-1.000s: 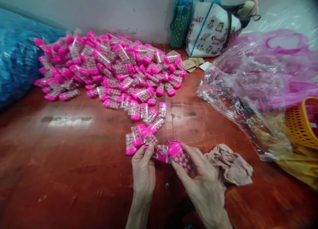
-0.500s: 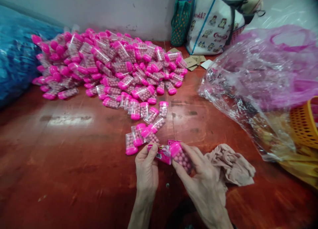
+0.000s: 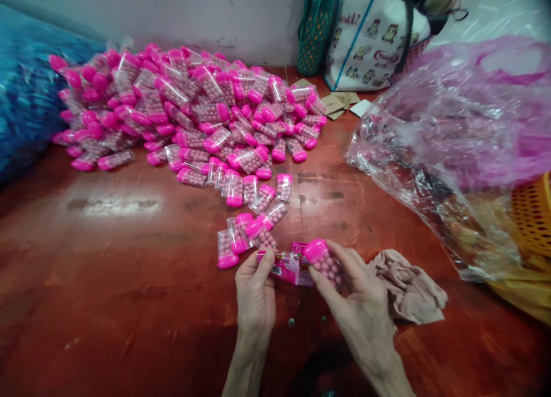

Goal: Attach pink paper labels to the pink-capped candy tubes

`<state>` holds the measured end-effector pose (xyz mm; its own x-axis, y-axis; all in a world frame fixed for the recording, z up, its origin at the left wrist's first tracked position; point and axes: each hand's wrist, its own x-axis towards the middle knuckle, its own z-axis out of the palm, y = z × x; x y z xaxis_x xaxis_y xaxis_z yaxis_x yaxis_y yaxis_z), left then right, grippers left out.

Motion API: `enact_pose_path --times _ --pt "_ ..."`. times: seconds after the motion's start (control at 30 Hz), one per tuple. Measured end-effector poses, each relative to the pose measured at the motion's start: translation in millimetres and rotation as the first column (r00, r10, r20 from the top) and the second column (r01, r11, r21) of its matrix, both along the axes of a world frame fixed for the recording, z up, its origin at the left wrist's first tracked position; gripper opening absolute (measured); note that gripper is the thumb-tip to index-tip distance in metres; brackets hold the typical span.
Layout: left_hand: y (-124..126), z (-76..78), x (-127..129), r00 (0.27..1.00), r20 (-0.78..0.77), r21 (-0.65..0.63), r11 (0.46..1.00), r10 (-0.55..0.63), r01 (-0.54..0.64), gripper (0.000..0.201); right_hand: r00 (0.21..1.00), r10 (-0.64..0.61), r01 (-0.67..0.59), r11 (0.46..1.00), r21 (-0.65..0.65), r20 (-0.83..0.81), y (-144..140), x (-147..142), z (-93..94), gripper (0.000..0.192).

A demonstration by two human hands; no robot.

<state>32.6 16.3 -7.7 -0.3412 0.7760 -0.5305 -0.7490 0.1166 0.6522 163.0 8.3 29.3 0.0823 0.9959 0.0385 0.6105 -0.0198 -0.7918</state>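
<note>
My left hand (image 3: 257, 288) pinches a printed pink-and-clear plastic sleeve (image 3: 284, 272) between thumb and fingers. In my right hand (image 3: 359, 294) is a small clear candy container (image 3: 326, 265) full of pink balls, its bright pink cap tilted up and to the left. The container sits just right of the sleeve's end; whether the two touch, I cannot tell. Beyond my left hand lies a small group of similar containers (image 3: 241, 233). Farther back, a large heap of them (image 3: 193, 110) spreads toward the wall.
A crumpled beige cloth (image 3: 415, 288) lies right of my right hand. Clear and pink plastic bags (image 3: 465, 121) and a yellow basket (image 3: 531, 219) are at the right. Blue plastic (image 3: 26, 93) bulges at the left. A white printed bag (image 3: 365, 41) stands against the wall near cardboard pieces (image 3: 338, 104).
My right hand has shifted right and slightly up with the candy container, widening its distance from my left hand. The left hand has barely moved and still grips the sleeve.
</note>
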Motion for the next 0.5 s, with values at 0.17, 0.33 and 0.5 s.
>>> enact_pose_path --times 0.17,0.33,0.5 --pt "0 -3.1 0 1.0 -0.007 -0.023 1.0 0.005 -0.005 0.011 0.987 -0.073 0.07 0.997 0.022 0.145 8 17 -8.9 0.035" --pt "0 -5.1 0 1.0 -0.025 -0.047 0.999 0.005 -0.006 0.013 0.976 -0.051 0.049 0.999 0.014 0.213 8 27 -13.1 0.033" --pt "1 -4.8 0 1.0 -0.029 -0.046 0.999 -0.008 0.007 0.013 0.937 -0.115 0.096 0.993 0.072 0.331 10 37 -13.5 0.034"
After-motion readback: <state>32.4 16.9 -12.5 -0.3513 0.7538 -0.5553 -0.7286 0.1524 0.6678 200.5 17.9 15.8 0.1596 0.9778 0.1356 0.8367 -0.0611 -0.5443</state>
